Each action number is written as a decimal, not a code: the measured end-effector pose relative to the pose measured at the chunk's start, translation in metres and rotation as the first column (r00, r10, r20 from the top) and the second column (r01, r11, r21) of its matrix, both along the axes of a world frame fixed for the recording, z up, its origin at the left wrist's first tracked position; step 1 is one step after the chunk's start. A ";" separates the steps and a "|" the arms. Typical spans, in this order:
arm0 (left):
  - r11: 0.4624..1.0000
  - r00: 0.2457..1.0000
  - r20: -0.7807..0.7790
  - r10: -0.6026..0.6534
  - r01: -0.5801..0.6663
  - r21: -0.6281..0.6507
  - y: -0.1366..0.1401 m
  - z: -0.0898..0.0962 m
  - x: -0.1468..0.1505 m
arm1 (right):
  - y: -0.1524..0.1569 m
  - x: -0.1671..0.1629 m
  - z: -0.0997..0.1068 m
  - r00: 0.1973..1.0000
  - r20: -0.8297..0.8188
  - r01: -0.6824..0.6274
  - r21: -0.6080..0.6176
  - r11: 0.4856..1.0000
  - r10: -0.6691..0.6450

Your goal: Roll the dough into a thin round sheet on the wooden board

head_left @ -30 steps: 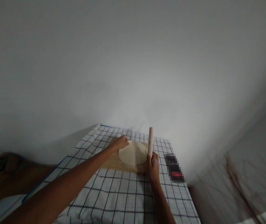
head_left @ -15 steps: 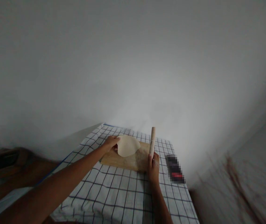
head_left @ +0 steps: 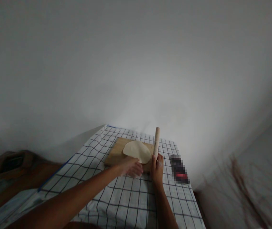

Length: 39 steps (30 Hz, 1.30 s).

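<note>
A flat, round sheet of dough [head_left: 137, 150] lies on a wooden board [head_left: 115, 153]. My left hand [head_left: 131, 166] is at the near edge of the board, just in front of the dough. Its fingers are apart and slightly blurred, with nothing held in them; whether the thumb touches the dough I cannot tell. At the board's right edge, my right hand [head_left: 158, 168] is closed around the lower end of a wooden rolling pin [head_left: 157, 140], which points up and away from me.
The table wears a white cloth with dark grid lines [head_left: 124, 200]. A pixelated dark object with a red patch [head_left: 180, 170] lies right of the board. The wall [head_left: 136, 79] rises behind the table. A brown box [head_left: 11, 163] sits at far left, and thin brown twigs [head_left: 243, 190] at far right.
My left hand has let go of the dough's left edge and moved right and toward me. The dough now lies further right on the board. My right hand still grips the rolling pin.
</note>
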<state>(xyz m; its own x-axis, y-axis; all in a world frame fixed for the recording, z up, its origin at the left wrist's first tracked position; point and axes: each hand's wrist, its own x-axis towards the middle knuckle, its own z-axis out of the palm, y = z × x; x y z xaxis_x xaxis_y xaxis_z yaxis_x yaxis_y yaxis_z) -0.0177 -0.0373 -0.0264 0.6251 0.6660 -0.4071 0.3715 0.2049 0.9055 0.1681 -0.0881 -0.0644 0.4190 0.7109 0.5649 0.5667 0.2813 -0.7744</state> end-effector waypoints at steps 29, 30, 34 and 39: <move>0.194 0.925 -0.291 0.244 0.248 0.949 0.032 -0.045 -0.087 | -0.012 0.001 0.012 0.942 -0.335 -0.077 -0.131 0.988 0.029; 0.213 0.922 -0.288 0.259 0.236 0.948 0.036 -0.042 -0.090 | -0.016 0.001 0.014 0.956 -0.290 -0.098 -0.166 0.981 0.047; 0.231 0.930 -0.198 0.308 0.129 0.964 0.040 -0.016 -0.083 | -0.039 -0.002 0.016 0.980 -0.085 -0.195 -0.293 0.936 0.177; 0.110 0.993 -0.090 0.076 0.081 0.991 0.022 0.017 0.000 | -0.058 -0.017 0.008 0.964 -0.010 -0.255 -0.311 0.916 0.265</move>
<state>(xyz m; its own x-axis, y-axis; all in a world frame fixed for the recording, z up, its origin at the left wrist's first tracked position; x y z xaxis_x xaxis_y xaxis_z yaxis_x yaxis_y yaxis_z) -0.0180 -0.0153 -0.0093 0.6400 0.5247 0.5614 0.4631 -0.8464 0.2631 0.1507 -0.1460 -0.0566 0.1810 0.9328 0.3117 0.5314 0.1740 -0.8291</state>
